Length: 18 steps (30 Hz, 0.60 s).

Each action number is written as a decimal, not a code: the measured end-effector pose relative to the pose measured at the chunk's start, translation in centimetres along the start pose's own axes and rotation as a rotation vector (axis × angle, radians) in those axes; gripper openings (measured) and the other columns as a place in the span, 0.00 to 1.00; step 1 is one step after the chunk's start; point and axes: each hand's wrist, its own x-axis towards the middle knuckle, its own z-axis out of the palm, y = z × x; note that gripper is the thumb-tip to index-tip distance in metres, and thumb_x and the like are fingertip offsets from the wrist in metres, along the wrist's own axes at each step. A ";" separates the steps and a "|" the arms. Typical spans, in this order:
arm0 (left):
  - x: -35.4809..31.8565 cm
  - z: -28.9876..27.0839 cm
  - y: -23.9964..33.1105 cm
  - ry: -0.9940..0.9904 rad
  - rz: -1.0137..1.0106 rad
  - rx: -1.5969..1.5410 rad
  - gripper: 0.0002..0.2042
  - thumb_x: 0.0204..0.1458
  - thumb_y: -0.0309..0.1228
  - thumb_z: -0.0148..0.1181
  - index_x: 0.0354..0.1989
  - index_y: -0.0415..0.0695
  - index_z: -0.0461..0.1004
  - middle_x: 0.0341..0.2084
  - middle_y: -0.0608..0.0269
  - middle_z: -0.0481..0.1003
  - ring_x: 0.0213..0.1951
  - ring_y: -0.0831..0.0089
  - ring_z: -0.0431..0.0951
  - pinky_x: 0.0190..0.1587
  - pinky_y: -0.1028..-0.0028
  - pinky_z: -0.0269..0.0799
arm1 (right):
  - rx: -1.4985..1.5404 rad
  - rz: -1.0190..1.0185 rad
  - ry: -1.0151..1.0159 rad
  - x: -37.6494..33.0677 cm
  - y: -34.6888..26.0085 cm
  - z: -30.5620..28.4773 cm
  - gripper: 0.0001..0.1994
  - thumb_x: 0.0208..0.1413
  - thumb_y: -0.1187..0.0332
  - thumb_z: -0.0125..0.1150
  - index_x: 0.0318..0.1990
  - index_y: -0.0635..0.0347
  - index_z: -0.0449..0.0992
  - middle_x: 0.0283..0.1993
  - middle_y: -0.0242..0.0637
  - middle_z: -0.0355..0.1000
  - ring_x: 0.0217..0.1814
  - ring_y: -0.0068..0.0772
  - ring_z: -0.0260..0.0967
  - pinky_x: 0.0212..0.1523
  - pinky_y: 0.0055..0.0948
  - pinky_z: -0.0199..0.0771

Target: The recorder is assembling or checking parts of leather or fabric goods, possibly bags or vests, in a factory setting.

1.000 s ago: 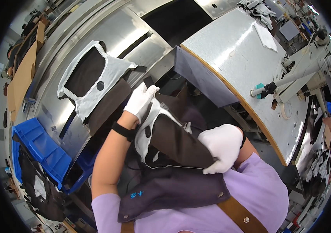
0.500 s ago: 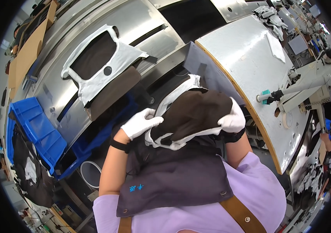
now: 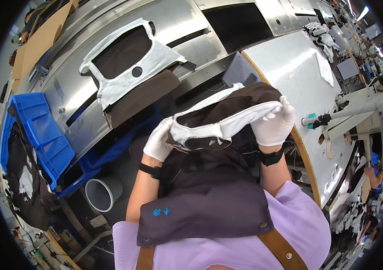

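Observation:
A dark brown and white fabric garment (image 3: 205, 129) is stretched between my two gloved hands, above my lap. Its white edge faces up and its dark inner side shows behind. My left hand (image 3: 159, 140) in a white glove is closed on the left end of the garment. At the other end, my right hand (image 3: 276, 122), also gloved, pinches the white edge. A similar white and dark garment (image 3: 158, 59) lies spread on the metal table (image 3: 173, 24), with a dark brown flat panel (image 3: 144, 96) sticking out toward me.
To the left, a blue plastic bin (image 3: 50, 135) stands beside a heap of dark cloth (image 3: 27, 193). A round bucket (image 3: 99, 195) is below. At right are a pale, wood-edged worktop (image 3: 286, 63), a machine arm (image 3: 349, 105) and a white cloth pile (image 3: 322, 36).
The garment has been raised and turned, so its white edge now faces up. My right hand has lifted and rotated; my left hand has come slightly up and right.

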 end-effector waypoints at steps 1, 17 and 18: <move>0.0 0.1 0.2 -0.046 -0.066 -0.083 0.19 0.60 0.34 0.53 0.58 0.38 0.68 0.47 0.52 0.75 0.48 0.63 0.77 0.52 0.66 0.74 | 0.018 -0.030 0.094 -0.1 0.5 0.2 0.15 0.66 0.62 0.46 0.40 0.57 0.81 0.32 0.32 0.80 0.32 0.26 0.74 0.37 0.26 0.73; -0.8 7.3 0.1 0.254 0.568 1.038 0.10 0.56 0.29 0.61 0.42 0.37 0.77 0.32 0.56 0.79 0.36 0.61 0.80 0.43 0.72 0.72 | -0.368 0.058 0.092 0.6 4.9 4.2 0.18 0.70 0.58 0.44 0.33 0.58 0.74 0.37 0.37 0.75 0.36 0.32 0.70 0.41 0.33 0.71; -1.2 7.2 0.6 0.205 0.441 0.835 0.10 0.57 0.28 0.60 0.43 0.35 0.77 0.32 0.58 0.79 0.36 0.64 0.79 0.45 0.71 0.72 | -0.336 0.009 0.114 1.1 4.3 4.5 0.17 0.70 0.57 0.44 0.34 0.57 0.73 0.36 0.36 0.74 0.36 0.31 0.70 0.41 0.32 0.71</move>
